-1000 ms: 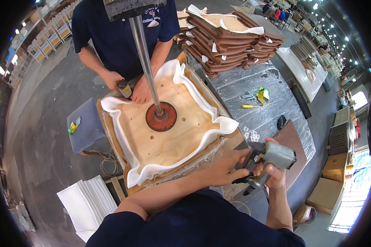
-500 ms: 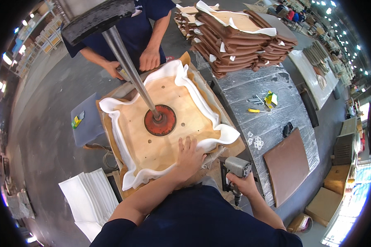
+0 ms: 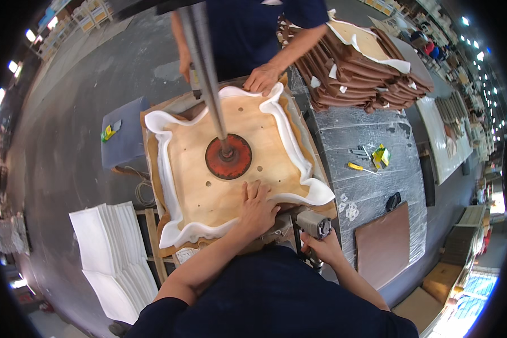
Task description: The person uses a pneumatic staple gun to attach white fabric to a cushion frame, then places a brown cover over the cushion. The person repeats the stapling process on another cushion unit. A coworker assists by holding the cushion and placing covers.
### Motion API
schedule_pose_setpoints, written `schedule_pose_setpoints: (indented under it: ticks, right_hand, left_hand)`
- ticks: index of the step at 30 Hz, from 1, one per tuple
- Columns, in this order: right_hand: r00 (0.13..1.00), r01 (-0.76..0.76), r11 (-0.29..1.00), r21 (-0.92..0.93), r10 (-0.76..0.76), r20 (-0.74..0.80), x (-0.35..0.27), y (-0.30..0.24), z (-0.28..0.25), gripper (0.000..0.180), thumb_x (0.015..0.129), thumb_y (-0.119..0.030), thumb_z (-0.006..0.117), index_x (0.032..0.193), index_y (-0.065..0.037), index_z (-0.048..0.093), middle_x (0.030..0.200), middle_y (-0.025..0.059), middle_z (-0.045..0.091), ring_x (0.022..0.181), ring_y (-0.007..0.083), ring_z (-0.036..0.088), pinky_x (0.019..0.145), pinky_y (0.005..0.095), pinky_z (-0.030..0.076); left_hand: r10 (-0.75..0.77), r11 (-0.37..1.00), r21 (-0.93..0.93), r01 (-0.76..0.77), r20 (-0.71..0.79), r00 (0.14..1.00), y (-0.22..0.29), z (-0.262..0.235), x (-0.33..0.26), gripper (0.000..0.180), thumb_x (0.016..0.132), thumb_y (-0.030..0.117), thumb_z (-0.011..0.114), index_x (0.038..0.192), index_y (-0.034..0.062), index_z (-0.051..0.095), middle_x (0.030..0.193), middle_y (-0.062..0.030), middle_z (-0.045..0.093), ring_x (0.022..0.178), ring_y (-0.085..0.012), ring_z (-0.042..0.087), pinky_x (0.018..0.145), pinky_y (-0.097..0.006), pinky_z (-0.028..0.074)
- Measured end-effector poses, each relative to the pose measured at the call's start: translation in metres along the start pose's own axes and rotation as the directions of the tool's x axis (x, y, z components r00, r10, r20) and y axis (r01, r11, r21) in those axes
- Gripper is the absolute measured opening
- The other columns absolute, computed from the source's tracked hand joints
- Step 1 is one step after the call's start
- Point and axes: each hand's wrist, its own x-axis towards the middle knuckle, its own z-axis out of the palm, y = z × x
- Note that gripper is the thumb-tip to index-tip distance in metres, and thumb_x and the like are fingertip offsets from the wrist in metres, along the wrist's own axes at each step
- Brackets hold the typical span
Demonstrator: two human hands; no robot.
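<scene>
My left hand (image 3: 257, 209) lies on the near edge of a square plywood seat panel (image 3: 197, 163), its fingers apart on the wood. White padding (image 3: 315, 194) and a brown cover (image 3: 307, 143) stand up loosely around the panel's rim. A red round press pad (image 3: 229, 158) on a metal rod (image 3: 205, 67) bears on the panel's middle. Just right of the near edge, my right hand (image 3: 327, 245) is closed around a grey pneumatic staple gun (image 3: 312, 222). Across the panel, a co-worker's hand (image 3: 262, 78) touches the far edge; their other hand (image 3: 185, 63) holds a tool.
A stack of brown-covered panels (image 3: 355, 67) stands at the far right on a plastic-wrapped table (image 3: 372, 135). On that table lie a yellow-handled screwdriver (image 3: 356, 167) and a brown square piece (image 3: 383, 245). White padding sheets (image 3: 110, 253) are piled at the left.
My right hand has brought the staple gun closer to the panel's near edge. My left hand stays on the panel. The co-worker's hands have moved apart, one onto the far edge. The view has shifted.
</scene>
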Motion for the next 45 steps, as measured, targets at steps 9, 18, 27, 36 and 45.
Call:
schedule_pose_setpoints:
  ticks: [9, 18, 27, 36, 45]
  right_hand:
    - [0.997, -0.069, 0.982, -0.178, 0.073, 0.017, 0.041, -0.034, 0.012, 0.031, 0.105, -0.025, 0.083, 0.124, -0.002, 0.073, 0.081, 0.0021, 0.072, 0.059, 0.011, 0.069, 0.053, 0.0272, 0.053]
    - [0.991, -0.123, 0.958, -0.259, 0.132, 0.017, 0.056, -0.056, 0.027, 0.034, 0.103, -0.027, 0.084, 0.122, -0.002, 0.073, 0.077, -0.0004, 0.069, 0.057, 0.0093, 0.066, 0.051, 0.0263, 0.05]
    - [0.986, -0.162, 0.914, -0.373, 0.136, -0.096, 0.064, -0.061, 0.045, 0.029, 0.099, -0.02, 0.087, 0.115, 0.0, 0.073, 0.075, -0.0006, 0.069, 0.052, 0.0087, 0.061, 0.048, 0.0285, 0.048]
    - [0.989, -0.151, 0.922, -0.356, 0.137, -0.063, 0.063, -0.064, 0.043, 0.03, 0.101, -0.024, 0.086, 0.115, -0.002, 0.072, 0.071, -0.0006, 0.067, 0.053, 0.0085, 0.061, 0.048, 0.0277, 0.047]
    - [0.989, -0.147, 0.911, -0.385, 0.144, -0.037, 0.065, -0.061, 0.044, 0.029, 0.101, -0.026, 0.087, 0.112, -0.002, 0.075, 0.067, -0.0013, 0.066, 0.053, 0.0084, 0.061, 0.049, 0.0273, 0.048]
  left_hand:
    - [-0.046, 0.996, -0.082, 0.046, -0.004, 0.999, -0.01, 0.001, 0.005, 0.025, 0.1, 0.032, 0.075, 0.111, 0.013, 0.087, 0.15, -0.0146, 0.061, 0.159, -0.044, 0.036, 0.135, -0.072, 0.015]
    - [-0.021, 0.994, -0.112, 0.016, -0.042, 0.999, -0.018, 0.008, 0.005, 0.025, 0.098, 0.031, 0.076, 0.109, 0.0116, 0.087, 0.15, -0.0144, 0.058, 0.157, -0.0444, 0.036, 0.134, -0.071, 0.018]
    - [0.004, 0.997, -0.075, -0.009, -0.078, 0.997, -0.018, 0.008, -0.005, 0.03, 0.096, 0.029, 0.076, 0.115, 0.0086, 0.086, 0.156, -0.0162, 0.054, 0.163, -0.0488, 0.028, 0.136, -0.07, 0.013]
    - [-0.114, 0.969, -0.221, 0.113, 0.008, 0.993, -0.02, 0.001, -0.003, 0.029, 0.095, 0.027, 0.077, 0.115, 0.0083, 0.086, 0.159, -0.0106, 0.054, 0.168, -0.0435, 0.023, 0.138, -0.065, 0.01]
    - [-0.146, 0.962, -0.237, 0.136, -0.027, 0.989, -0.017, 0.001, -0.003, 0.022, 0.096, 0.025, 0.076, 0.102, 0.0079, 0.086, 0.156, -0.0071, 0.056, 0.167, -0.0392, 0.028, 0.139, -0.06, 0.01]
